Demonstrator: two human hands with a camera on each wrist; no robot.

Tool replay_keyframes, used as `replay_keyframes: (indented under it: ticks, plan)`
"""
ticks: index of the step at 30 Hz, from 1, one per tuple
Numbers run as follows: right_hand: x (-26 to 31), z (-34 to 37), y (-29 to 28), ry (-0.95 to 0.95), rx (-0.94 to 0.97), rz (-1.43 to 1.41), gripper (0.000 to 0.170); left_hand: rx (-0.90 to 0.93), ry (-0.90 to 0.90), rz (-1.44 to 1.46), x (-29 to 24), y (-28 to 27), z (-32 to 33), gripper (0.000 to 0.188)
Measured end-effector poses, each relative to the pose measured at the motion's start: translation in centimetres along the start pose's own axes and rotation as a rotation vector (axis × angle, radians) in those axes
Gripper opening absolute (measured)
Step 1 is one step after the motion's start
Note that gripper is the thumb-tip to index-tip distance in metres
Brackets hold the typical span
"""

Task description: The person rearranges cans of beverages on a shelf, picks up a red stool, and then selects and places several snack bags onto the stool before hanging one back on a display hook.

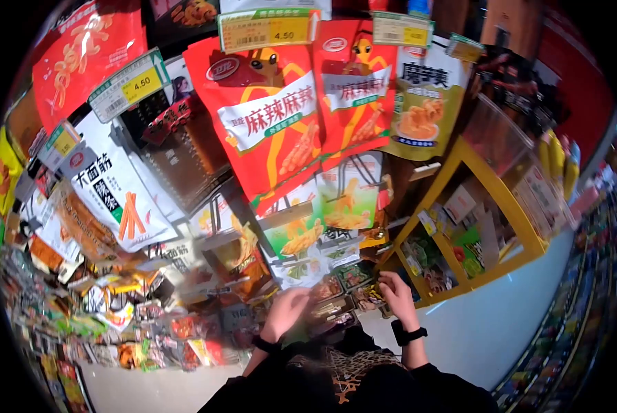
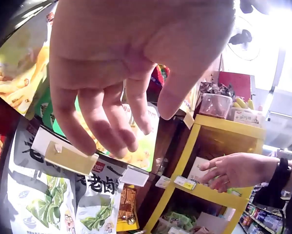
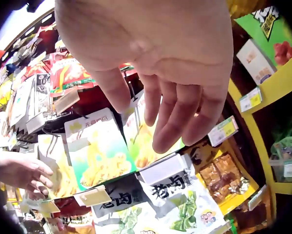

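My left hand hovers low before the rack of hanging snack bags, its fingers loosely bent and nothing in them. In the left wrist view its fingertips overlap a green-and-white snack bag, above white bags with green vegetable pictures. To the right, my right hand is held up near the yellow shelf unit, also with nothing in its grasp. The right wrist view has its relaxed fingers in front of a green-and-white bag, with a yellow bag of brown cubes just below.
Large red snack bags hang above the hands under a price tag. A white bag with red sticks pictured hangs to the left. Many small packets fill the lower left shelves. Pale floor shows at right.
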State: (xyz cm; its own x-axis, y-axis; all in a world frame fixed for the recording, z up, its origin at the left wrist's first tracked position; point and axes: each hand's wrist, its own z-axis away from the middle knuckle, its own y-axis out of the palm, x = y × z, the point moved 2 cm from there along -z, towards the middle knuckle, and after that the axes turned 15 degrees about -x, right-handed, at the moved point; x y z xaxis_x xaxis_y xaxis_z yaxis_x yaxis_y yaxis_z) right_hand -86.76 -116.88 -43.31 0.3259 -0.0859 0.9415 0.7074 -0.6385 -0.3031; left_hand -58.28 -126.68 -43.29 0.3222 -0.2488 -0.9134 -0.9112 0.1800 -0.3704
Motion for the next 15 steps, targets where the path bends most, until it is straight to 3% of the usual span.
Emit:
replay_keyframes:
  ticks: [4,10,12,13,15]
  plan:
    - [0.8,-5.4,1.0,-0.06,0.096,-0.03,0.04,-0.018,-0.114,0.151,0.4,2.4,-2.4,0.028]
    - [-2.8,-12.9,2.1,-0.041,0.193,-0.243,0.057,-0.03,-0.08,0.362,0.4,8.6,-8.0,0.045]
    - [-3.6,-15.0,2.6,-0.042,0.22,-0.306,0.058,-0.04,-0.112,0.354,-0.4,10.5,-10.5,0.056]
    - [-3.0,-15.9,2.8,0.046,0.252,-0.297,0.056,-0.048,-0.127,0.351,-0.5,11.3,-11.8,0.062]
    - [-5.4,-17.9,4.6,0.02,0.295,-0.392,0.055,-0.147,-0.023,0.163,0.7,13.1,-14.8,0.071]
